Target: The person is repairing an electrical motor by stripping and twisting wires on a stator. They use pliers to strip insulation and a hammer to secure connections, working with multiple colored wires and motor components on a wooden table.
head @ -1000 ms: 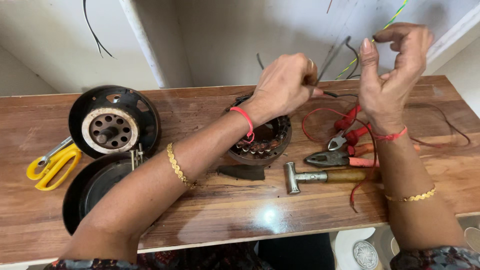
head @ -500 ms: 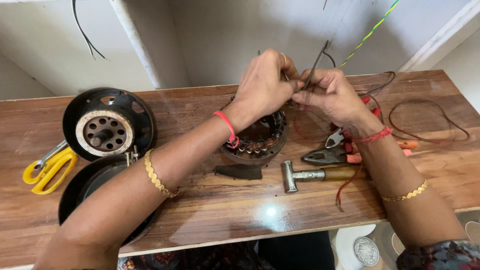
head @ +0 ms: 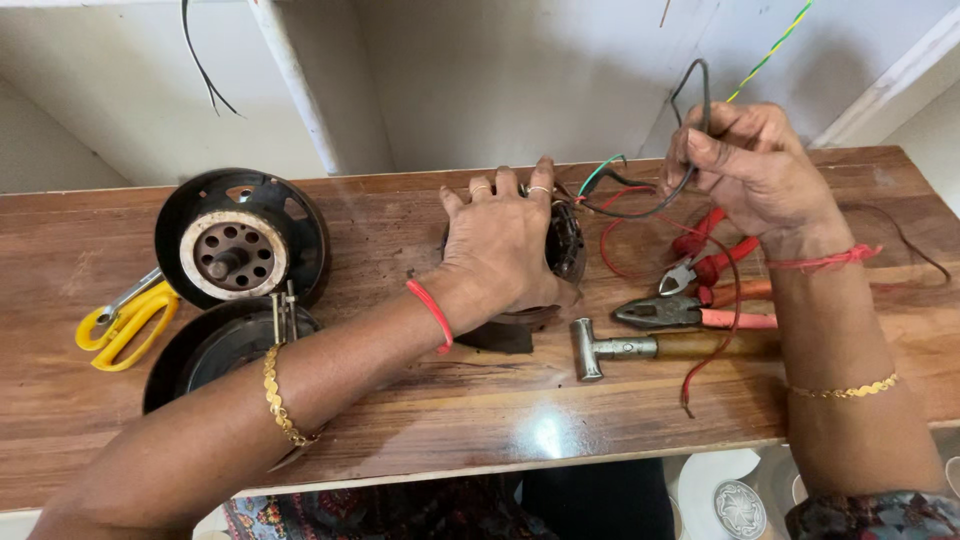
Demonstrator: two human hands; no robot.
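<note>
The motor winding (head: 565,245) is pressed flat to the wooden bench (head: 400,420) at its middle by the left hand (head: 505,250), fingers spread over it. Its dark lead wires (head: 690,130) are pinched and lifted by the right hand (head: 755,170), fingers closed. The housing shells (head: 240,250) lie apart at the left, so reassembly is judged undone

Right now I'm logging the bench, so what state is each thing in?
Left hand: flat on the motor winding, pressing it.
Right hand: raised, pinching the dark wire.
Scissors: shut, lying flat.
Pliers: shut, lying flat.
Hammer: lying on its side.
Motor housing: open, rotor exposed.
</note>
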